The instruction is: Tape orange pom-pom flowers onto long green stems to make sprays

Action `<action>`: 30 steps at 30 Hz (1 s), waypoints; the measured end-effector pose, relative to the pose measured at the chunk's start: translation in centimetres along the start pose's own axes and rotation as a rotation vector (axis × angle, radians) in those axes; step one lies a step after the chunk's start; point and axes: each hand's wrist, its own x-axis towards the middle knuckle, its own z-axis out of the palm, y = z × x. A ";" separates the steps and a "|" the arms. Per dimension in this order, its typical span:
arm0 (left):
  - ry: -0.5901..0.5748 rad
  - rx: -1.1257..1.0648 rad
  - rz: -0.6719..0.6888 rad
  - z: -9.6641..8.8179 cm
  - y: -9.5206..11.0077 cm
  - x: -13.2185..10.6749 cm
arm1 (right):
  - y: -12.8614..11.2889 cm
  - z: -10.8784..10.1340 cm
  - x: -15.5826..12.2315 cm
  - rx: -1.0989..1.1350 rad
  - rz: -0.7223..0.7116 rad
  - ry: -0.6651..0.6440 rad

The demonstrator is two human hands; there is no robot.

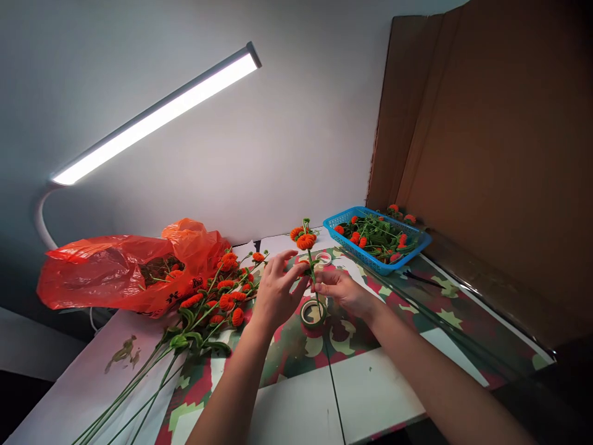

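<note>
An orange artificial flower [304, 240] with fuzzy blooms stands upright between my hands on a green stem. My right hand [343, 292] pinches that stem below the blooms with thumb and fingertips. From the other side, my left hand [277, 289] has its bent fingers and thumb closed at the upper stem, where a bit of orange shows; its fingertips are partly hidden. Just under the hands lies a roll of green tape [313, 314], and the stem's lower end hangs down over it.
At left, finished-looking orange flowers [227, 301] on long stems lie beside a red plastic bag [111, 272]. A blue basket [393, 268] of flowers and leaves sits at back right, near a cardboard sheet [486, 154]. Another tape roll [323, 258] lies behind. A lit lamp [162, 117] hangs above.
</note>
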 end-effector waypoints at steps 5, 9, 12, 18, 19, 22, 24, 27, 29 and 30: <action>-0.002 -0.101 0.013 -0.4 0.0 0.2 | -0.1 0.1 0.0 0.036 0.017 -0.021; -0.067 -0.360 -0.059 -0.6 0.3 0.3 | -0.2 0.1 -0.1 0.014 0.025 -0.014; -0.050 -0.419 -0.112 -0.7 0.6 0.5 | -0.3 0.2 -0.2 0.026 0.030 -0.011; -0.019 -0.403 -0.093 -0.8 1.0 0.9 | -0.3 0.1 -0.2 0.054 -0.015 -0.029; -0.003 -0.405 -0.122 -0.6 1.2 0.7 | -0.2 0.1 -0.2 0.055 -0.020 -0.036; 0.139 -0.507 -0.389 0.2 1.9 -0.3 | -0.1 0.0 -0.1 0.057 -0.035 -0.036; 0.152 -0.709 -0.646 0.8 2.7 -1.3 | 0.1 -0.2 0.0 0.055 -0.033 0.006; -0.127 -1.019 -0.836 1.2 4.0 -2.9 | 0.3 -0.5 0.3 0.065 -0.014 0.118; -0.194 -1.089 -0.909 1.2 5.0 -3.6 | 0.3 -0.6 0.4 0.038 -0.023 0.157; -0.181 -1.097 -0.939 1.2 5.4 -3.7 | 0.3 -0.7 0.4 0.010 -0.037 0.162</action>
